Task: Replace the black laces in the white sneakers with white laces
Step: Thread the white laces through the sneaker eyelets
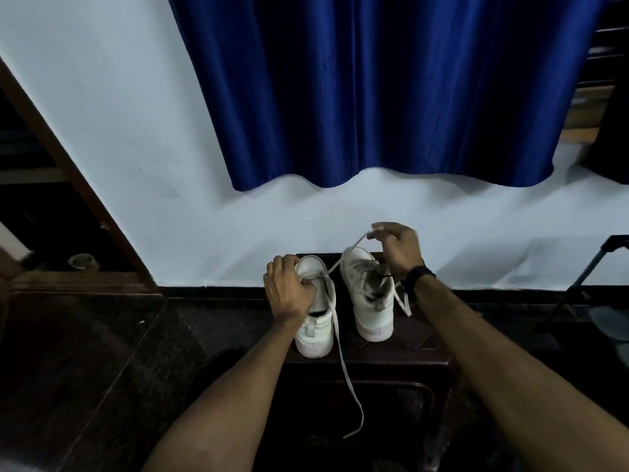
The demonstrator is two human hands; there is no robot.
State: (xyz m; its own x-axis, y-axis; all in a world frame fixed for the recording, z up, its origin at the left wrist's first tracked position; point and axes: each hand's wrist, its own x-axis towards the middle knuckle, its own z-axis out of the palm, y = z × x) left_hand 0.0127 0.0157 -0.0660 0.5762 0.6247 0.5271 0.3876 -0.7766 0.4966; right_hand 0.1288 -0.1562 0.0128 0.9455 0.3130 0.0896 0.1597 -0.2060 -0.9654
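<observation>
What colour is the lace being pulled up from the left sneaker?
White; the lace held up by the right hand shows best in the head view.

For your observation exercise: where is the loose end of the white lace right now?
In the head view, the white lace trails from the left sneaker held by the left hand, its loose end hanging over the dark stool's front edge.

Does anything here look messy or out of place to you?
Mostly the white lace: one long end trails from the left sneaker and hangs off the front of the dark stool. The right hand pinches its other end up high. Nothing looks spilled or damaged.
</observation>
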